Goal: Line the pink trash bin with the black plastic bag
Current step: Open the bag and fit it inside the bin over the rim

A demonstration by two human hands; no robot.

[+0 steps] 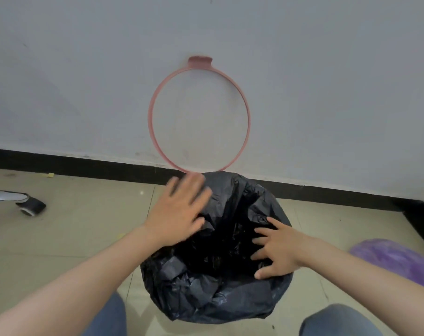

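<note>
Crinkled black plastic bag (215, 282): draped over bin on tiled floor (67, 238), below hinged pink ring (198, 115). Left hand (179, 209), right hand (276, 251): fingers splayed, gripping nothing. Advice: press film evenly, then lower ring.

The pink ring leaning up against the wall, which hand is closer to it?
Left. The left hand is open, its blurred fingertips just below the bottom of the pink ring. The right hand is lower down, fingers spread on the black plastic bag at the bin's right side.
</note>
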